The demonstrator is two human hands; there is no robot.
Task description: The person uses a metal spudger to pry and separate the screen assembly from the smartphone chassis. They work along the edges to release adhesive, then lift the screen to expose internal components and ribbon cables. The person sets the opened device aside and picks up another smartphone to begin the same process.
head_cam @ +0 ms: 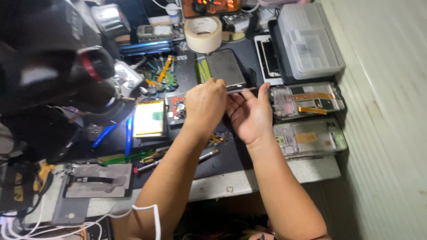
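A: Head view, largest elements first. What occupies the frame?

B: A dark work mat [231, 155] covers a pale workbench [213, 189]. At upper left sits a black microscope body [53, 75], blurred and close to the camera. A clear plastic organiser box [309, 40] stands at upper right.

A: And the mid-sized items?

B: Two opened phone frames, one [307, 100] above the other [309, 138], lie just right of the hands. A roll of masking tape [203, 34] sits at top centre. A yellowish phone battery [149, 118] lies left of the hands, with blue-handled pliers [111, 133] just beside it.

A: What do the hands hold?

B: The left hand [205, 103] is curled, fingers together, pinching one end of a thin flat strip [240, 90]. The right hand [250, 116] is palm up, fingers loosely spread, thumb raised beside the strip's other end. Whether the thumb touches it cannot be told. The strip is held above the mat, just in front of a dark phone screen panel [226, 67].

A: Smallest items?

B: A screwdriver [175, 161] lies below the left forearm; a white cable [147, 213] loops at the bottom edge.
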